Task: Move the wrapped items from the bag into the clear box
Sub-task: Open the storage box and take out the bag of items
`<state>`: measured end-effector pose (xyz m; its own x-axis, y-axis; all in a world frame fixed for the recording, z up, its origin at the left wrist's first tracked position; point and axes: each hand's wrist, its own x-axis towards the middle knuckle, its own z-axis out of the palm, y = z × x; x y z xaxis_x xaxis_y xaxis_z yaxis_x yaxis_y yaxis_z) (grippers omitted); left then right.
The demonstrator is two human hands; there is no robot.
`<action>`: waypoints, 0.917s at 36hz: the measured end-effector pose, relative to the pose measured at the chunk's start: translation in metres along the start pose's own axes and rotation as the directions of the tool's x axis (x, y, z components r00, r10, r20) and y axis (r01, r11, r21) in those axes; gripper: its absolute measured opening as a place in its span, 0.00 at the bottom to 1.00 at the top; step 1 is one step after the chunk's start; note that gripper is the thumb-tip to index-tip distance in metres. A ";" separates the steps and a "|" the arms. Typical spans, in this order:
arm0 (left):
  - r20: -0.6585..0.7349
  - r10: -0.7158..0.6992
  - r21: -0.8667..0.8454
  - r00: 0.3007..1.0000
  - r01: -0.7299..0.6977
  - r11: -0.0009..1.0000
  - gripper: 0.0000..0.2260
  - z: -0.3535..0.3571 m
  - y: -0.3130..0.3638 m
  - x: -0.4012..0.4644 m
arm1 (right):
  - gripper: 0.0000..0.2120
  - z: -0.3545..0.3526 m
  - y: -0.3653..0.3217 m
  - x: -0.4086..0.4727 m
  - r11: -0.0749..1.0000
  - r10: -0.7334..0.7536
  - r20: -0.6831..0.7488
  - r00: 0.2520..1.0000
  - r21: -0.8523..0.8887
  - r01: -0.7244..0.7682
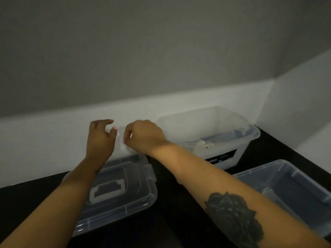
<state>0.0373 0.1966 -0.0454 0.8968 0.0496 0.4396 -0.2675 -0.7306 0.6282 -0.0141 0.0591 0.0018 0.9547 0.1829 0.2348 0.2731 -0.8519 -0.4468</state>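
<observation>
Dim grey walls with a broad white baseboard point(53, 140) run behind a dark surface point(170, 203), meeting in a corner at the far right. Raised in front of the baseboard, above the surface's far edge, a small clear bag point(123, 140) hangs between the two hands; it is thin, see-through and blurred, so what it holds cannot be told. On its left side the left hand point(100, 140) has its thumb and fingers curled toward the bag's upper edge, though whether they really pinch the plastic is too soft to tell. On its right side the right hand point(143, 136) has its fingers curled in tight against the thumb, pinching the bag's top. Just to the right of the hands, near the far edge of the surface and against the baseboard, stands the clear box point(232, 136), open at the top, with a dark label on its near wall and a few pale wrapped items point(204, 144) lying on its bottom. Below the hands, toward the left part of the surface, lies a clear lid point(125, 199) with a moulded handle in its middle and latch tabs along its right side; the left forearm crosses over it. At the right edge of the surface, nearer than the clear box, sits a second clear container point(286, 185), open side up and cut off by the frame. The right forearm, bearing a dark tattoo point(232, 219), reaches between the lid and that container.
</observation>
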 end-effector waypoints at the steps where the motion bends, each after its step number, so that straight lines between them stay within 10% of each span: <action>1: 0.001 0.030 -0.009 1.000 -0.030 0.999 0.15 0.003 0.013 0.003 | 0.10 -0.013 0.006 -0.002 1.000 -0.005 -0.030 1.000 0.002 0.005; 10: 0.102 0.250 -0.103 0.963 -0.240 0.965 0.21 0.050 0.112 0.023 | 0.06 -0.108 0.099 -0.008 0.988 0.135 -0.201 0.970 -0.044 -0.147; 15: 0.394 0.306 -0.115 0.867 -0.284 0.952 0.34 0.085 0.152 0.027 | 0.11 -0.135 0.170 -0.013 0.953 0.281 -0.088 0.956 -0.094 -0.289; 23: 0.781 -0.001 0.241 0.625 -0.299 0.923 0.47 0.155 0.165 0.033 | 0.30 -0.138 0.257 -0.024 0.874 0.480 0.238 0.845 -0.220 -0.434; 33: 0.765 -0.355 0.553 0.538 -0.265 0.790 0.42 0.190 0.157 0.016 | 0.33 -0.105 0.321 -0.019 0.801 0.556 0.422 0.716 -0.501 -0.327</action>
<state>0.0760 -0.0465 -0.0616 0.8467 -0.2350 -0.4775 -0.2543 -0.9668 0.0249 0.0426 -0.2692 -0.0554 0.8854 -0.1361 -0.4445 -0.1528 -0.9883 -0.0019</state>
